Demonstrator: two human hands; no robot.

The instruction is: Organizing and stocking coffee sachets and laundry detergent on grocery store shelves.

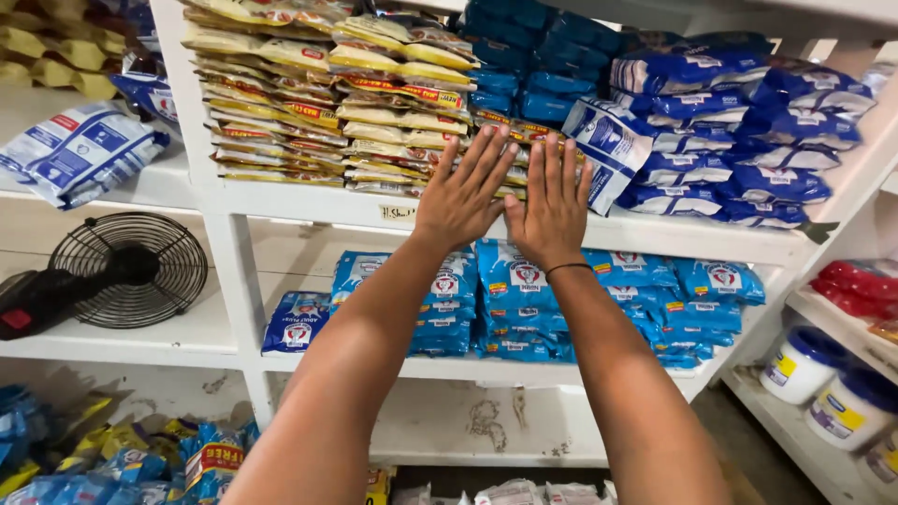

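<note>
Both my hands are pressed flat against a stack of yellow and red food packets (374, 122) on the upper white shelf (309, 204). My left hand (465, 192) has its fingers spread and lies on the packets' front ends. Beside it, thumbs touching, my right hand (554, 201) also lies flat on the pile, a thin black band on its wrist. Neither hand grips anything. A blue and white packet (608, 150) leans tilted just right of my right hand.
Dark blue packets (739, 131) fill the shelf's right side. Light blue packets (561, 299) sit on the shelf below. A black wire fan guard (131, 269) lies at left. White tubs with blue lids (823, 383) stand at lower right. More packets (140, 468) lie on the bottom shelf.
</note>
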